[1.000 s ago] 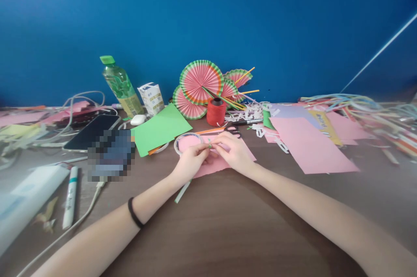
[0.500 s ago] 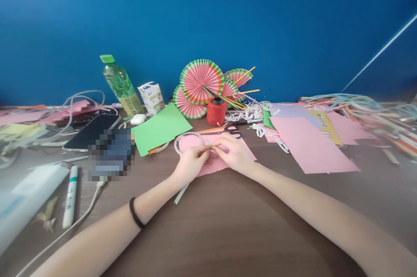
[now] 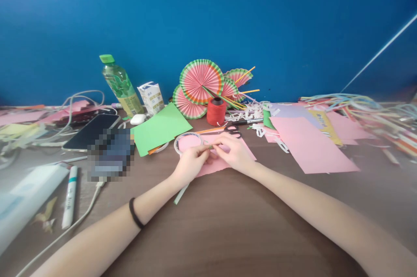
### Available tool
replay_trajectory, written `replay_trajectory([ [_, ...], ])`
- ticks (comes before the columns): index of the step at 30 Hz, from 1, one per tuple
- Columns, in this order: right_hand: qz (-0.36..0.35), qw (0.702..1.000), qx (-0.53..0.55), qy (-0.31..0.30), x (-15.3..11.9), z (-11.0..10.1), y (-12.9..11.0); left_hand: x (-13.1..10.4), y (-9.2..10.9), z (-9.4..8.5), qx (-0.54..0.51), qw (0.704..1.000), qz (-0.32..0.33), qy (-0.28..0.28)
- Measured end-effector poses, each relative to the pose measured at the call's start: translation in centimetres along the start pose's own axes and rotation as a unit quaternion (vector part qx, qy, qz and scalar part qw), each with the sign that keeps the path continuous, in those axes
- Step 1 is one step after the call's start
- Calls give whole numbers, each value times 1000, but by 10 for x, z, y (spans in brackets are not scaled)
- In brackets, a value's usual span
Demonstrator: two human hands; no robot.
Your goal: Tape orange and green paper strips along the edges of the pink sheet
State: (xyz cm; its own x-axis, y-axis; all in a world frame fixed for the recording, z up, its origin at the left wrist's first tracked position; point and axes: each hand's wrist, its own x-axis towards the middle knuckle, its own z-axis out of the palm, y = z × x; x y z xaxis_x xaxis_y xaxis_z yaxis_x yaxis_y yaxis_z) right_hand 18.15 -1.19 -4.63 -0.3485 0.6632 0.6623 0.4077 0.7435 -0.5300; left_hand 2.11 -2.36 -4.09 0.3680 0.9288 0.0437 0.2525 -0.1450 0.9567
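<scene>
Over a pink sheet of paper, my left hand and my right hand meet with fingertips pinched together. Between them is a small greenish bit, apparently part of a narrow pale green paper strip whose tail sticks out below my left hand; my fingers hide most of it. A roll of clear tape lies against the left side of my left hand. Just beyond my right hand are black-handled scissors and a spool of red thread.
Pleated watermelon-pattern paper fans lean at the wall. Leftward are green paper, a tilted bottle, a small carton, phones, a marker and a cable. Pink paper and coloured strips lie right.
Both hands stay in nearly the same place. Only the fingertips around the small greenish bit have shifted slightly.
</scene>
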Motion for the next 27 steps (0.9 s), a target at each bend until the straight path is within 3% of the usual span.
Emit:
replay_trajectory([
  [4,11,1000,-1,25,0,0,1,0,2,1,-10,1000,-17,7],
  [10,101,985,6,138,10,-14,9,0,5,1,-31,999,-38,8],
  [14,200,948,-7,246,16,-34,35,-1,6,2,-29,998,-51,20],
  [18,235,910,-95,327,14,-56,68,-1,7,2,-36,998,-48,18],
  [22,261,896,-141,331,7,-67,87,-1,7,2,-43,998,-50,15],
  [27,261,900,-152,314,4,-67,91,-2,7,2,-38,998,-45,13],
])
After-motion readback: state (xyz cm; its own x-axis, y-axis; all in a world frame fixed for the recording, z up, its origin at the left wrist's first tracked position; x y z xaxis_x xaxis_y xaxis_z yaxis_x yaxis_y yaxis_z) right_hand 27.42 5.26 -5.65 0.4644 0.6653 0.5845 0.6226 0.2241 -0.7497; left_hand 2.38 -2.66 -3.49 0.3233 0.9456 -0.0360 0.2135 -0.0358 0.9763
